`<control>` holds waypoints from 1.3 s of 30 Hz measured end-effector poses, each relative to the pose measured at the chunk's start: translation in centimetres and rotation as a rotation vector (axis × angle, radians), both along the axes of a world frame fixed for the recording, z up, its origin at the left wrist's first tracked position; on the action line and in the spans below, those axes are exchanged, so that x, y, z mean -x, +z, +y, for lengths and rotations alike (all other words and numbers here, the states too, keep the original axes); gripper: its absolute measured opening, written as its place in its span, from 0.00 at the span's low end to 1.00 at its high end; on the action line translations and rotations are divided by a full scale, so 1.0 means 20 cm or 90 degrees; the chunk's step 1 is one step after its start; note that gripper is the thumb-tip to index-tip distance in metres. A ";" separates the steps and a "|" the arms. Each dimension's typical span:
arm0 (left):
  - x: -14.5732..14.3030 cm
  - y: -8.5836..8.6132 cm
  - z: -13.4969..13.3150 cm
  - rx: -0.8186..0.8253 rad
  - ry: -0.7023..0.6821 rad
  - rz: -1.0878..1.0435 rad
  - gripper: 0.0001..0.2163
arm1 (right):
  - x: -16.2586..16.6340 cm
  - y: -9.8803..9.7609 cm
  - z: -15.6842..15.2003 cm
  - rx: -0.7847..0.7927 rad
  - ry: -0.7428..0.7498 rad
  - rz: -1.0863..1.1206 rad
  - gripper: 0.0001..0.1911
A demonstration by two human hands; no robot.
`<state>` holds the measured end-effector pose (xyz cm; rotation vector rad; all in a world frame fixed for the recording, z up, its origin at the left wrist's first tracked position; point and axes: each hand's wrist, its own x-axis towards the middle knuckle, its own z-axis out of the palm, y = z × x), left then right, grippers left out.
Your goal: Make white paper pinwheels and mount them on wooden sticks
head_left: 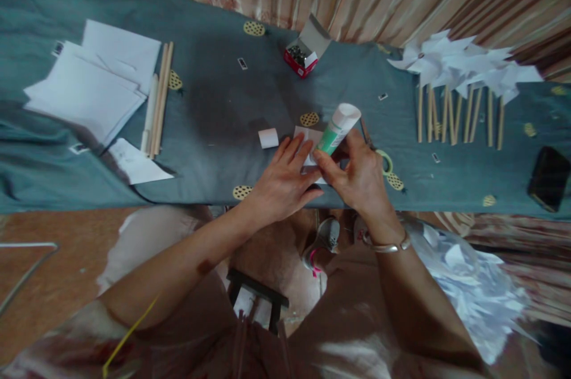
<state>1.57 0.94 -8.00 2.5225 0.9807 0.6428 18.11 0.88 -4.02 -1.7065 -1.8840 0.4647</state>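
My right hand (pixel 362 175) is closed around a green and white glue stick (pixel 333 136), tilted with its lower end against a small white paper piece (pixel 316 136). My left hand (pixel 282 187) lies flat over the same paper, its fingers stretched out and pressing it onto the cloth. Just left of those fingertips is a short white cylinder (pixel 268 138) that looks like the glue stick's cap. Scissors (pixel 385 162) with light green handles lie partly hidden behind my right hand. Much of the paper is covered by my hands.
White paper sheets (pixel 93 87) and wooden sticks (pixel 163 99) lie at left on the cloth-covered table (pixel 214 111). A red box (pixel 301 63) stands open behind. Several paper pinwheels (pixel 464 63) and a phone (pixel 548 178) are at right. A plastic bag of white paper (pixel 468 290) sits below.
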 end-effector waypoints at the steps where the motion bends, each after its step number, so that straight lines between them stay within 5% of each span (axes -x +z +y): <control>1: 0.00 0.00 0.00 0.000 0.000 0.001 0.15 | 0.00 0.00 0.00 -0.001 0.001 0.001 0.17; 39: 0.01 -0.01 0.01 -0.022 -0.012 -0.003 0.16 | -0.06 -0.01 -0.04 -0.035 0.003 -0.062 0.19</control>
